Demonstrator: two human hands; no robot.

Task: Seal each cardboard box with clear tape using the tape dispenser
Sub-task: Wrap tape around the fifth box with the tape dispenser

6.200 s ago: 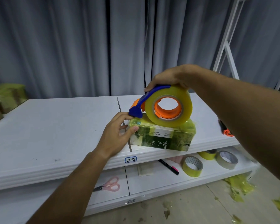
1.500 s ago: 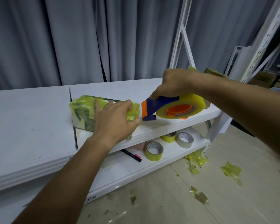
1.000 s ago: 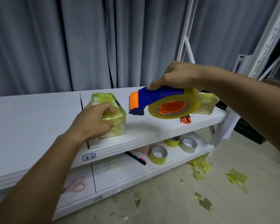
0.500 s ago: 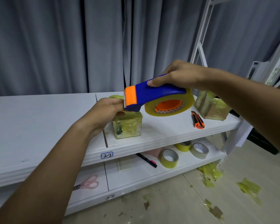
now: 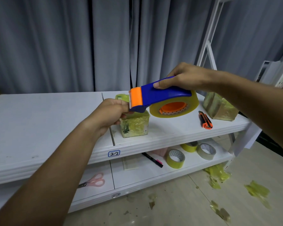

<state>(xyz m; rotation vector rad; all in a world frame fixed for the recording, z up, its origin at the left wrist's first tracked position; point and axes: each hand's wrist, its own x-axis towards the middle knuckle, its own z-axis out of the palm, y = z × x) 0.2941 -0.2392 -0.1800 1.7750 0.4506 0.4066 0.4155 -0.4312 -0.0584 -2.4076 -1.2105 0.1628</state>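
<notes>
- The right hand (image 5: pixel 185 77), in the upper middle of the frame, curls around the blue handle of the tape dispenser (image 5: pixel 160 97), holding it in the air above the shelf (image 5: pixel 39 121), the roll of clear tape (image 5: pixel 175 106) hanging beneath the handle.
- The left hand (image 5: pixel 109 111), at the centre of the frame, has its fingers curled at the dispenser's orange toothed end; it seems to pinch the loose tape end there, though the tape itself is too clear to make out.
- The small cardboard box (image 5: pixel 134 123) stands on the shelf just below both hands, already wrapped in yellowish tape on the faces that show.
- A second box (image 5: pixel 219 106), at the right of the shelf, also looks wrapped, with an orange utility knife (image 5: pixel 205 119) beside it.
- Judged from this, the centre box is nearly sealed; another strip is probably being started for it.
</notes>
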